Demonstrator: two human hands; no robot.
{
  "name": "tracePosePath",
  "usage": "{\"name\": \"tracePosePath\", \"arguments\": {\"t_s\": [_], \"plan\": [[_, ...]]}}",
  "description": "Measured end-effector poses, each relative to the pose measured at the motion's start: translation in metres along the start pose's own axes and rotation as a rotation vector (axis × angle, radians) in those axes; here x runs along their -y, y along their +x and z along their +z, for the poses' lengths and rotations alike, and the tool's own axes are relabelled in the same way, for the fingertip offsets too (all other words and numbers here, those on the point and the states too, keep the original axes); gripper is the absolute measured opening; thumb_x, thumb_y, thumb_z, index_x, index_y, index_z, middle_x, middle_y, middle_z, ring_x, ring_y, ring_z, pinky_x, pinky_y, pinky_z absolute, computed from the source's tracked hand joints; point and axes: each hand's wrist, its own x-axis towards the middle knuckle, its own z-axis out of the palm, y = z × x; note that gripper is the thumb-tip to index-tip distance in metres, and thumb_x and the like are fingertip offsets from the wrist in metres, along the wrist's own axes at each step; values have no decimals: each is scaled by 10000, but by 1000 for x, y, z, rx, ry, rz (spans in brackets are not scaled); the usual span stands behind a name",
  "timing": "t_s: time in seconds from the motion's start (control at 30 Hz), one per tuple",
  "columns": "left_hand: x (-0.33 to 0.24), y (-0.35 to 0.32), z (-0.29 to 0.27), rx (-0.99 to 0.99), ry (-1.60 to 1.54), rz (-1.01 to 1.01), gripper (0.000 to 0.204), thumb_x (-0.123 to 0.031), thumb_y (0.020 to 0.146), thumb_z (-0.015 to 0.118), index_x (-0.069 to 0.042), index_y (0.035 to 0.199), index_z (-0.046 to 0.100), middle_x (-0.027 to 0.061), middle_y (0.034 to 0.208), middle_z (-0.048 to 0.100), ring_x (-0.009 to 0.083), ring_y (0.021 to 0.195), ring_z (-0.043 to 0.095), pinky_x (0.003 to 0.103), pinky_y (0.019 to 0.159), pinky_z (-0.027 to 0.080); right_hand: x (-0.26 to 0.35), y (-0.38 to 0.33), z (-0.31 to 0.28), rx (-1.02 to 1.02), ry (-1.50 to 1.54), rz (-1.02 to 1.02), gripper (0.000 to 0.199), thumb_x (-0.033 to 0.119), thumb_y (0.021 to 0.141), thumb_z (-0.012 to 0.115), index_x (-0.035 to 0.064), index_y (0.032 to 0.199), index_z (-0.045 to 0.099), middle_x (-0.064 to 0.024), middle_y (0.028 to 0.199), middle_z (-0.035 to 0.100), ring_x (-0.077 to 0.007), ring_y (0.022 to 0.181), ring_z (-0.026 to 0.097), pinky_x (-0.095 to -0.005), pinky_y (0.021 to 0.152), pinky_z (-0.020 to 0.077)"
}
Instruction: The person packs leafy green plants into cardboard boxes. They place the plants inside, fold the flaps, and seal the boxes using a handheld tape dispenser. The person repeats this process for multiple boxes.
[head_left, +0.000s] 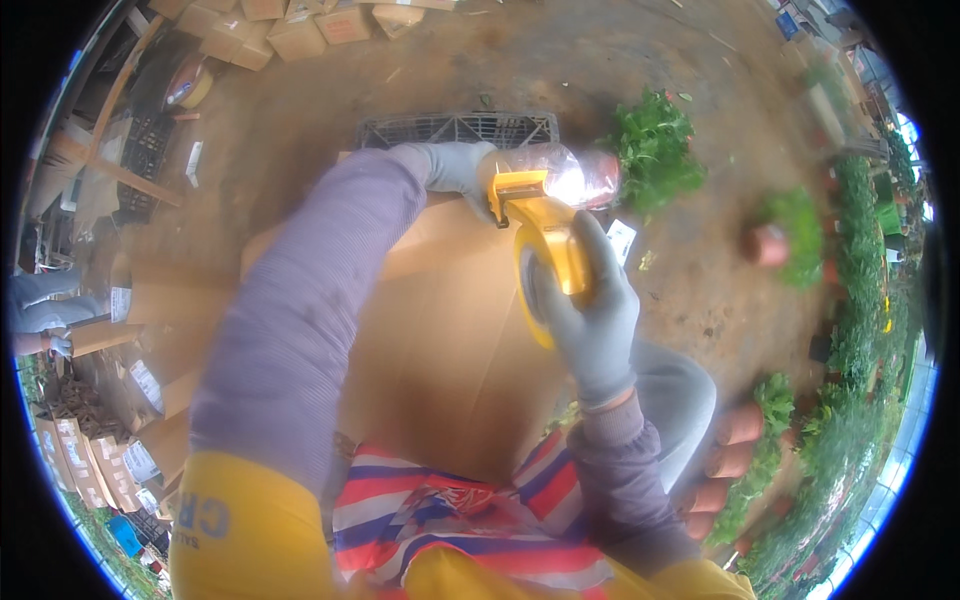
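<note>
In my right hand (597, 325), gloved in grey, is a yellow tape dispenser (545, 240) with a roll of tape. Its orange cutting end is close to the fingers of my left hand (458, 170). That hand, also in a grey glove, curls down at the near end of a shiny clear plastic wrapping (545, 165); what its fingers grip is hidden. Beyond the wrapping lies a leafy green plant (655, 150). Below both hands, a large cardboard box (440, 340) stands in front of me, its surface blurred.
A black plastic crate (460, 128) is just past the box. Potted plants (735, 440) line the right side, and one pot (768, 246) lies tipped on the floor. Cardboard boxes (230, 38) sit at the far left. Another person's gloved hand (62, 346) shows at the left edge.
</note>
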Motion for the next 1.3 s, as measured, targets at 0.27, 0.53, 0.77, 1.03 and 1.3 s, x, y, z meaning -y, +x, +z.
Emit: {"name": "tracePosePath", "arguments": {"t_s": [0.27,0.53,0.77,1.03,1.3], "plan": [[19,-3,61,-175,207,-43,1073,-359,594,933,-3,1456,402,195,1327,607,299,1210,591,391,1035,463,-1,-58,-38,59,-129,-53,653,177,792,782,1,1373,541,-233,1107,670,-397,912,681,-448,808,560],[-5,-20,120,-102,115,-43,1192,-459,539,923,61,1452,360,240,1379,564,346,1237,582,388,1023,478,26,-103,-83,122,-220,-36,466,51,863,747,-78,1275,573,-144,1031,694,-181,884,673,-298,771,531],[-21,-63,140,-807,643,-268,789,-410,726,796,41,1322,541,175,1352,568,316,1209,574,403,1040,435,25,20,-49,249,-192,-80,409,265,870,689,6,1184,645,-166,915,715,-243,830,706,-334,780,534],[1,-36,194,-993,1049,-521,1049,-515,583,843,4,1395,429,181,1386,495,322,1290,469,515,1056,352,64,89,-26,531,-330,-30,393,291,840,688,16,1120,668,-179,907,723,-320,840,712,-379,765,541],[-11,-51,104,-763,734,-279,1304,-536,559,879,-63,1577,215,106,1560,382,307,1446,366,527,1106,355,-15,-31,-27,51,-242,-343,520,228,839,736,103,1321,585,-188,1073,707,-376,905,706,-418,757,572]]}}
